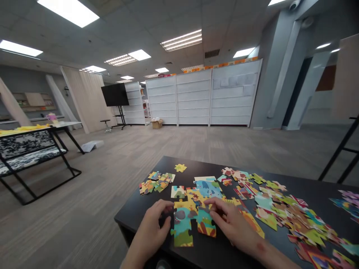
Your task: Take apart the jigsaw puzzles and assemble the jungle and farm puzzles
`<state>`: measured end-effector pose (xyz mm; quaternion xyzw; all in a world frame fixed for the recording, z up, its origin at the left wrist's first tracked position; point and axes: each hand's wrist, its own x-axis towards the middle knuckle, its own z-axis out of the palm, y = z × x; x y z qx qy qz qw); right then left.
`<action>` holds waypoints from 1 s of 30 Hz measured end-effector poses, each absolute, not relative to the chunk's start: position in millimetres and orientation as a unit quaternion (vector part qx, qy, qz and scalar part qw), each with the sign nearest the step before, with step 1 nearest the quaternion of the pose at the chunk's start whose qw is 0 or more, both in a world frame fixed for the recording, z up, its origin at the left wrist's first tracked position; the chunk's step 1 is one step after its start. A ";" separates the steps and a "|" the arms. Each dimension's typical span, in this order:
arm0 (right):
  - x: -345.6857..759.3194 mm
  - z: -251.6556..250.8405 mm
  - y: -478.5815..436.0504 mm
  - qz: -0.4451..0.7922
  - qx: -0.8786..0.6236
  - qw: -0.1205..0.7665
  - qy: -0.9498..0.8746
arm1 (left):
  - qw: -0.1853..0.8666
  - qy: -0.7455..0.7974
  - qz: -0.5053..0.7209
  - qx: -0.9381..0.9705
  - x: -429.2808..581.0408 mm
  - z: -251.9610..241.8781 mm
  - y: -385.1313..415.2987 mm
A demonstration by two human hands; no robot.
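Note:
On the dark table, a partly joined jigsaw puzzle [208, 189] shows a blue elephant and a small figure on yellow. My left hand [153, 226] rests at its left side, thumb and index finger apart, the fingertip by the edge of the hippo pieces [182, 220]. My right hand [234, 224] has thumb and index finger at the right edge and top of a teal and green puzzle piece [206, 223]. A gap of bare table separates the lower part of that piece from the hippo pieces. Another puzzle piece [178, 192] adjoins the puzzle's upper left.
Loose pieces lie in a small pile [157, 182] at the left and a large pile [297, 213] at the right. One yellow piece [180, 167] lies alone near the far edge. Beyond the table [146, 207] are carpet, white shelving [193, 99] and a black-framed chair [30, 157].

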<state>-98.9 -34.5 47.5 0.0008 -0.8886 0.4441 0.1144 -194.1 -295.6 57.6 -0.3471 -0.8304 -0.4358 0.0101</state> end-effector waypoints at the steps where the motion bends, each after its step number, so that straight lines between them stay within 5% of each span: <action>1: -99.3 46.6 -39.5 0.459 0.008 0.109 -0.882 | -0.009 -0.830 -0.438 -0.345 -188.8 57.8 -290.7; 6: -95.9 50.3 -54.6 0.545 0.047 0.056 -0.836 | -0.133 -0.773 -0.519 -0.340 -168.9 52.6 -263.5; 10: -86.4 56.2 -49.6 0.471 0.046 0.082 -0.877 | -0.220 -0.705 -0.593 -0.321 -183.5 52.4 -285.9; 21: -81.3 58.6 -50.3 0.322 0.096 0.017 -0.942 | -0.060 -0.875 -0.373 -0.304 -198.4 54.0 -312.9; 30: -89.8 48.9 -48.9 0.326 0.095 0.037 -0.940 | -0.087 -0.883 -0.340 -0.312 -194.4 58.4 -312.5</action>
